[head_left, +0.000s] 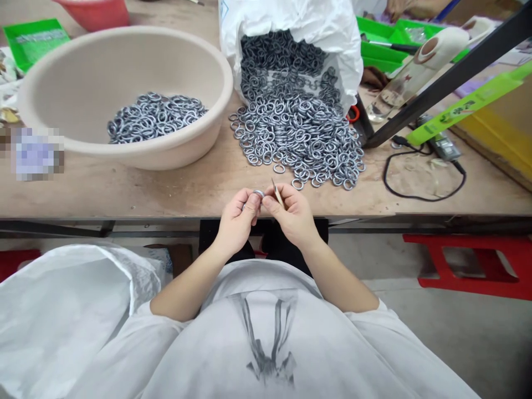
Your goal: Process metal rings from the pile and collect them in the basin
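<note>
While the left hand (236,220) pinches a grey ring (259,192), the right hand (294,215) grips a pointed tool (279,196), its long axis slanting forward-left, tip foremost.

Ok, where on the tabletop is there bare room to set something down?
Bare wood lies between the basin and the front edge of the table, left of the left hand. A narrower patch separates the ring heap from the cable. Crowded: that heap before the white bag, and around the black bar.
</note>
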Tool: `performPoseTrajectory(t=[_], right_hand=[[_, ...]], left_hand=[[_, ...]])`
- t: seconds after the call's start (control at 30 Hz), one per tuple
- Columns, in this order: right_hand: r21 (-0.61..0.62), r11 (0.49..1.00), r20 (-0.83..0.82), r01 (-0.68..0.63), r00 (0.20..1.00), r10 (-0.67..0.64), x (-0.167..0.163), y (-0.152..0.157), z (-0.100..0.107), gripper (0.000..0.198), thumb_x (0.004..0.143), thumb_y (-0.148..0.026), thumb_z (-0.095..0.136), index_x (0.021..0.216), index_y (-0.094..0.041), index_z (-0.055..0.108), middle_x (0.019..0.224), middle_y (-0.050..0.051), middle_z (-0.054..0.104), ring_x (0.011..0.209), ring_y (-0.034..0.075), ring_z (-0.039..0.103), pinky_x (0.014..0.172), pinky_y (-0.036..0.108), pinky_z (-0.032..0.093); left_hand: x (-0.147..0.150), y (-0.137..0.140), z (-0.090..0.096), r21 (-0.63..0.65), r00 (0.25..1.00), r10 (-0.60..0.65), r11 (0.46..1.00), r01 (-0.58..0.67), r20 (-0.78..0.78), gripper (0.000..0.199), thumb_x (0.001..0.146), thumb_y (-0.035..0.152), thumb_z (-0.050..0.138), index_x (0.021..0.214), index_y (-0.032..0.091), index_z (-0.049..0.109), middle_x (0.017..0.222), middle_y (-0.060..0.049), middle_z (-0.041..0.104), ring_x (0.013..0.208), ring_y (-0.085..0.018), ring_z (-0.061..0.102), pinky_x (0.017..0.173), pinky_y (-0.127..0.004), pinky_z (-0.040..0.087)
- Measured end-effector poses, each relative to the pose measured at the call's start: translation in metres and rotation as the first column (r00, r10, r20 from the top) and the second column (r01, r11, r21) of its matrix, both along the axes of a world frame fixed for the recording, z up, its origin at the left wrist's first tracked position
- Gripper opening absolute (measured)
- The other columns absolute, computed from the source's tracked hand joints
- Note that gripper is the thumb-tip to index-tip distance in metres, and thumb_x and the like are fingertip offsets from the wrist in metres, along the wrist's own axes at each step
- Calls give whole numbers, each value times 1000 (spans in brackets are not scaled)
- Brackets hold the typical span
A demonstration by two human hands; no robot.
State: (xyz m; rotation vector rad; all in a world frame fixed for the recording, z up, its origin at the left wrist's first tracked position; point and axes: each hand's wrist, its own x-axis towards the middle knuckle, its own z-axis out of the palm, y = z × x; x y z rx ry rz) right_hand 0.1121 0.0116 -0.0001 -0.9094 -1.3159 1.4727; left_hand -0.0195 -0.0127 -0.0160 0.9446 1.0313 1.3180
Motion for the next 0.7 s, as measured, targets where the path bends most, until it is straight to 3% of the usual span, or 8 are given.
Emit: performPoseTrajectory(t=[0.1, 0.23, 0.4, 0.6, 0.7], right_hand=[[87, 996, 77, -23, 997, 17, 2, 2, 0, 36, 80, -51, 73, 102, -23, 64, 86, 0, 63, 74, 13, 57, 72, 27, 48], [230, 973, 227, -19, 973, -35, 8, 4, 2, 35, 90, -55, 59, 91, -21, 62, 75, -1, 57, 67, 12, 51, 64, 26, 41], [480, 860, 519, -173, 846, -120, 12, -6, 9, 43, 97, -52, 47, 68, -20, 47, 62, -3, 44, 58, 11, 40, 58, 27, 28], [502, 821, 623, -272, 772, -125, 12, -11, 17, 46, 99, -51, 43, 64, -20, 38, 60, -3, 41, 55, 10, 37, 56, 27, 24], [469, 852, 639, -234, 756, -144, 18, 0, 11, 48, 99, -52, 41, 62, -20, 39, 58, -4, 40, 55, 10, 38, 56, 26, 25]], left_hand=[[-2, -2, 5, -38, 992, -71, 996, 76, 102, 39, 81, 54, 69, 75, 18, 57, 59, 5, 45, 48, -6, 37, 42, -18, 31], [-4, -4, 13, -106, 967, -84, 988, 112, 240, 37, 79, 47, 72, 70, 16, 54, 62, 4, 43, 48, -4, 33, 38, -16, 27], [-5, -5, 17, -114, 962, -65, 989, 99, 265, 38, 79, 46, 72, 68, 17, 51, 56, 7, 35, 45, -4, 28, 37, -13, 26], [-7, -6, 12, -96, 962, -111, 986, 139, 248, 38, 80, 46, 72, 68, 18, 50, 55, 7, 35, 45, -4, 29, 37, -14, 28], [-8, -10, 11, -64, 959, -195, 975, 212, 204, 40, 82, 47, 69, 65, 17, 49, 54, 6, 36, 44, -4, 31, 38, -16, 27]])
